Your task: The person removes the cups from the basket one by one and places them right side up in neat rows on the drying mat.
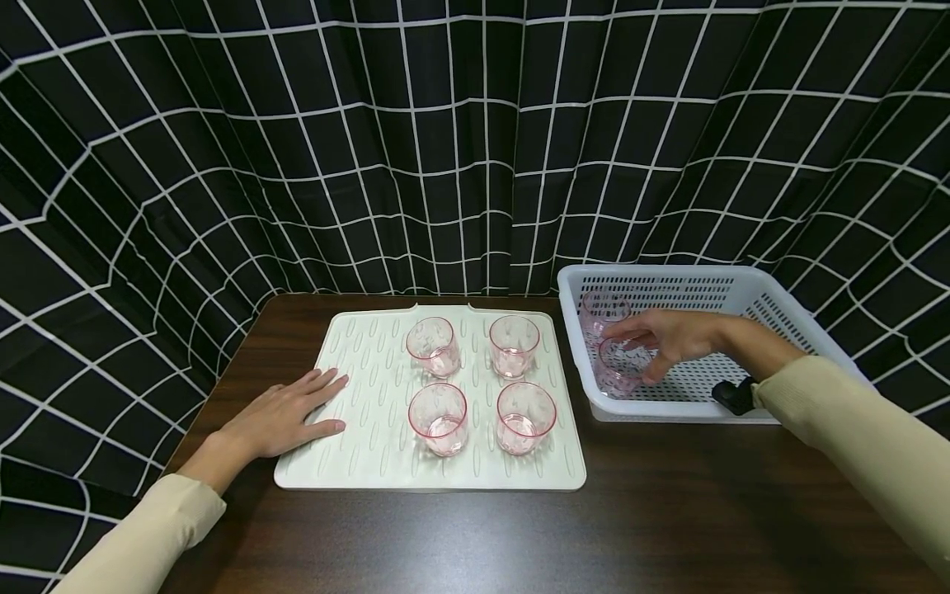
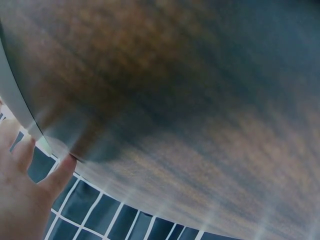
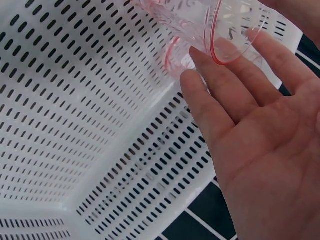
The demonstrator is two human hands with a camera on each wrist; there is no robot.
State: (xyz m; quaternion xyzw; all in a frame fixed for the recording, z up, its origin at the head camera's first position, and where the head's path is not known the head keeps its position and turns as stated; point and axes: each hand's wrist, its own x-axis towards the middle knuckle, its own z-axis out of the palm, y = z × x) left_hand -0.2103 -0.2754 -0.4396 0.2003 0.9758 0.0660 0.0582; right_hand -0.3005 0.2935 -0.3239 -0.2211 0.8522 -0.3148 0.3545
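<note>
My right hand point(image 1: 679, 334) reaches into the white basket point(image 1: 805, 318), thumb and fingers spread about the rim of a clear pink-rimmed glass point(image 1: 618, 381). In the right wrist view its fingers look nearly straight beside that glass point(image 3: 192, 20). A second such glass point(image 1: 603, 307) stands behind it in the basket. My left hand point(image 1: 285, 417) lies flat with spread fingertips on the left edge of a white ribbed mat point(image 1: 371, 466). Upright on the mat are several matching glasses, among them a front left glass point(image 1: 439, 422) and a front right glass point(image 1: 524, 421).
The basket stands on the dark wooden table point(image 1: 445, 536), just right of the mat. A black curtain with a white grid point(image 1: 445, 148) hangs behind and at both sides. A black strap piece point(image 1: 733, 396) sits at my right wrist, over the basket's front rim.
</note>
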